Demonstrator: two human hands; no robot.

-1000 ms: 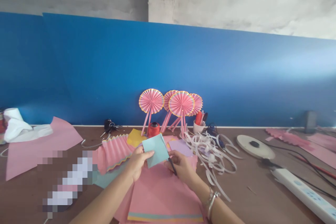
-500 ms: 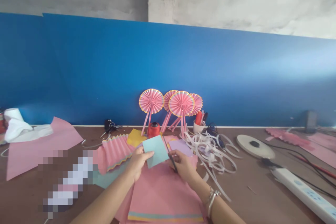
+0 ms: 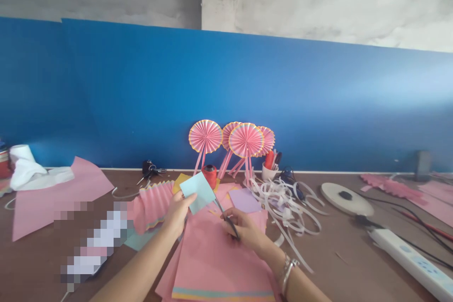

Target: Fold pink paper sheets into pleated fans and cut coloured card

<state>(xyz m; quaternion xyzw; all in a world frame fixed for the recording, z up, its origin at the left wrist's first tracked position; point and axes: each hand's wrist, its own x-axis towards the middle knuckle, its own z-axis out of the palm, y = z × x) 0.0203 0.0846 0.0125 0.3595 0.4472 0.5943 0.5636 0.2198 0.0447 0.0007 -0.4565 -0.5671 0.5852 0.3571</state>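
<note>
My left hand (image 3: 178, 214) pinches a light blue paper square (image 3: 197, 191) and holds it up above the table. My right hand (image 3: 242, 228) grips a pair of scissors (image 3: 223, 217); the blades point up towards the lower right edge of the blue square. Both hands hover over a stack of pink paper sheets (image 3: 219, 264). A pleated pink paper strip (image 3: 151, 203) lies just left of my left hand. A lilac paper square (image 3: 244, 200) lies flat beyond my right hand.
Several pink paper fans on sticks (image 3: 231, 141) lean against the blue wall, beside a red thread spool (image 3: 210, 175) and a white cup (image 3: 269, 170). Curled white paper strips (image 3: 286, 200) lie to the right. A power strip (image 3: 410, 257) and round white disc (image 3: 345, 198) sit further right.
My left hand has lifted the blue square up and a little to the left. The scissors have come away from the paper's right side and now point at its lower edge.
</note>
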